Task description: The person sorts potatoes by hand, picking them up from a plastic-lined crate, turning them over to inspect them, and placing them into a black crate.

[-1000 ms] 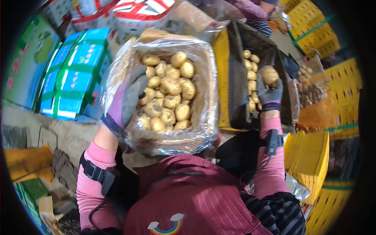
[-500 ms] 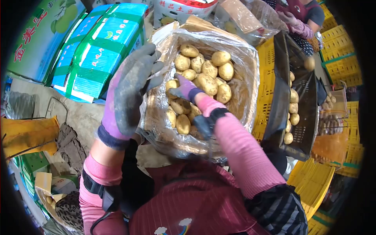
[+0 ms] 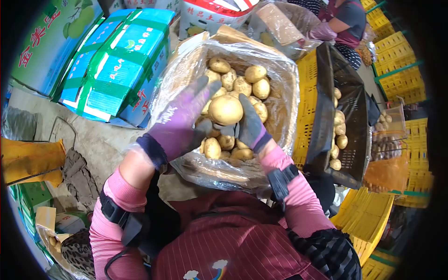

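Note:
A large pale-yellow potato is raised over an open carton lined with clear plastic. My right hand, in a purple and grey glove, grips it from the right, fingertips partly hidden. On the potato's other side, my left hand in a matching glove is open, fingers stretched over the carton and thumb close below the potato. Several more potatoes fill the carton beneath both hands, some hidden by them.
To the right, a yellow crate adjoins a black-lined crate with several potatoes. Blue boxes with green tape stand at left. A printed potato carton stands behind, and another person is at the upper right.
My right hand has come up and to the right from among the potatoes with a large one. My left hand has swung from the carton's left side over it.

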Demonstrator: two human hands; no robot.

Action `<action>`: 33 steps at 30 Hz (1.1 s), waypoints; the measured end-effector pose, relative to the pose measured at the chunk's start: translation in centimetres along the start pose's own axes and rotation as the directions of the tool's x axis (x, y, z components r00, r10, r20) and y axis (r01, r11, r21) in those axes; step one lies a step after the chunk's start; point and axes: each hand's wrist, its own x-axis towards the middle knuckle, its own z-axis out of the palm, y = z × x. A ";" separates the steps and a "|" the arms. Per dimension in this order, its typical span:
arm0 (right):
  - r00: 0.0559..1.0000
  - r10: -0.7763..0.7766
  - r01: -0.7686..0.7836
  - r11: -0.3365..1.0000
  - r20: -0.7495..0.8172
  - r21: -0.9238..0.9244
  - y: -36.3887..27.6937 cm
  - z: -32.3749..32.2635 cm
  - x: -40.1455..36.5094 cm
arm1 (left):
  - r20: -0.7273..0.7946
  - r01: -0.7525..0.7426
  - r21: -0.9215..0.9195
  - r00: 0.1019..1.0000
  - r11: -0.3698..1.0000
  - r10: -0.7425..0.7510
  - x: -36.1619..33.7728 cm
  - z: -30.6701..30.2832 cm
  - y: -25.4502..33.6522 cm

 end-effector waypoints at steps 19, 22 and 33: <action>0.533 -0.797 0.840 0.539 -0.284 0.063 -15.1 -0.6 -18.1 | 0.073 0.366 -0.698 0.891 0.615 -0.448 2.7 -2.3 5.8; 0.620 -0.772 0.641 0.603 -0.142 -0.476 -12.8 -1.0 -11.6 | -0.027 0.294 -0.742 0.885 0.603 -0.465 2.3 -2.9 5.1; 0.832 -0.473 -0.542 -0.583 -0.290 -0.605 -3.1 -8.7 9.3 | -0.008 0.309 -0.682 0.903 0.663 -0.430 1.5 -3.7 5.1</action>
